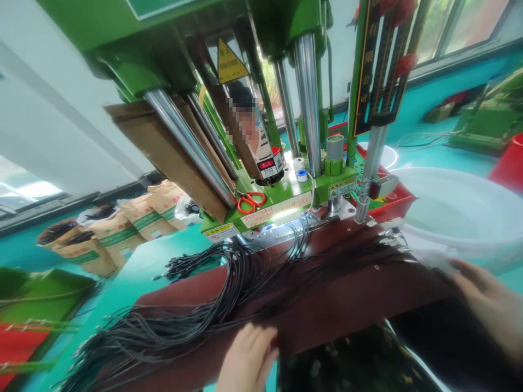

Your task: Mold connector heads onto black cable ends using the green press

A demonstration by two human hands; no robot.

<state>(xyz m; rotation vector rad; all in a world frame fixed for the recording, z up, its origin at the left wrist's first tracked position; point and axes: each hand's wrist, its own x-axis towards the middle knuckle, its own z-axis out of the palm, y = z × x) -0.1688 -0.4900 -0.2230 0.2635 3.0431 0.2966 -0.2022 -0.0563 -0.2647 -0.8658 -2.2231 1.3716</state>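
Reading "有限公司", sign (363, 90), left hand (250, 356) near cables (235, 283)

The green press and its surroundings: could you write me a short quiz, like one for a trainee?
1. Multiple choice: where do the scissors lie?
A) On the floor
B) On the base of the press
C) In a paper sack

2. True or false: black cables lie across the dark red board.

3. Fill in the blank: of the person's own two hands, the ____ one is nearer the big white tub.

Key: 1. B; 2. True; 3. right
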